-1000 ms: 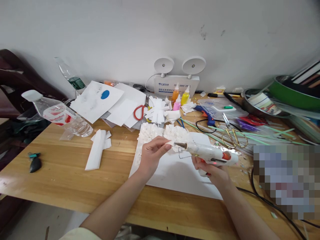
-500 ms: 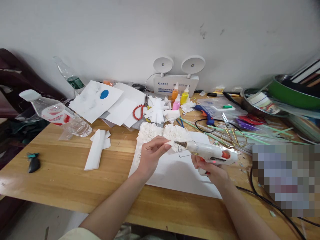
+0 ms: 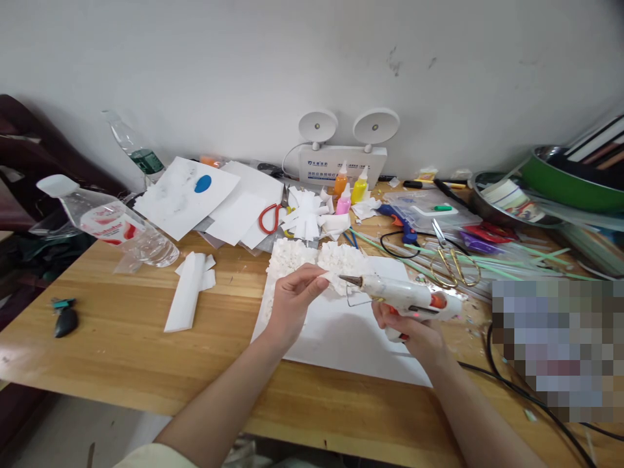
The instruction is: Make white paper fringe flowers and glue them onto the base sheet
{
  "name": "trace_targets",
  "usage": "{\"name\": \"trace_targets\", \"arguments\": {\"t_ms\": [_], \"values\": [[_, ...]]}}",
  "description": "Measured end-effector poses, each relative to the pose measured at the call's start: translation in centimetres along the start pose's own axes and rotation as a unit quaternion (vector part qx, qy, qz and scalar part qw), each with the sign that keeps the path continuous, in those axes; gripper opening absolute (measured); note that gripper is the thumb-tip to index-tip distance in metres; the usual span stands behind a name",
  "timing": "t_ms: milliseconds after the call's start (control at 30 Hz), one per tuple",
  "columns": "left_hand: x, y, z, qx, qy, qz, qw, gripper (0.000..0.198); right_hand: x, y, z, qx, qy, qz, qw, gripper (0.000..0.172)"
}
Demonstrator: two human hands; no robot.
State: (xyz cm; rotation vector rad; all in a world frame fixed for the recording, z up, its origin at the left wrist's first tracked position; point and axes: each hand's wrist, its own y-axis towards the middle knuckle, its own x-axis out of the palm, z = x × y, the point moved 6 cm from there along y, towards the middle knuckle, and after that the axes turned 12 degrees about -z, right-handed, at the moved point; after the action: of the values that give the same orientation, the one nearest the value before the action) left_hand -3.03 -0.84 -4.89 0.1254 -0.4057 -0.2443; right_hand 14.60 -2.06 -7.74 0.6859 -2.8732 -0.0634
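Observation:
A white hot glue gun (image 3: 400, 292) is gripped in my right hand (image 3: 412, 328), its metal nozzle pointing left. Thumb and fingers of my left hand (image 3: 297, 296) pinch a small white paper piece (image 3: 330, 277), just left of the nozzle; a narrow gap shows between them. Below both hands lies a white sheet (image 3: 341, 341) on the wooden table (image 3: 121, 354). Crumpled white paper bits (image 3: 292, 255) cover the sheet's far left part, with another clump (image 3: 344, 257) beside them, partly hidden by my left hand.
Red-handled scissors (image 3: 270, 218), paint bottles (image 3: 359, 188) and a twin-head emergency light (image 3: 344, 162) stand or lie at the back. Gold scissors (image 3: 453, 263) and glue sticks lie right. A water bottle (image 3: 112, 221), folded white paper (image 3: 188, 292) and black cables (image 3: 517, 383) are around.
The glue gun's nozzle has drawn back very slightly from the paper piece, and my left hand has shifted a little left. Everything else looks the same.

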Motion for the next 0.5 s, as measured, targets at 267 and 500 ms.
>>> {"name": "trace_targets", "arguments": {"t_ms": [267,500], "values": [[-0.02,0.05,0.05,-0.002,0.004,0.007,1.0,0.004,0.04,-0.01,0.13,0.011,0.004,0.002,1.0,0.02],[-0.07,0.0,0.05,-0.004,0.012,0.015,1.0,0.005,0.2,-0.05,0.1,-0.002,0.016,-0.022,1.0,0.018]]}}
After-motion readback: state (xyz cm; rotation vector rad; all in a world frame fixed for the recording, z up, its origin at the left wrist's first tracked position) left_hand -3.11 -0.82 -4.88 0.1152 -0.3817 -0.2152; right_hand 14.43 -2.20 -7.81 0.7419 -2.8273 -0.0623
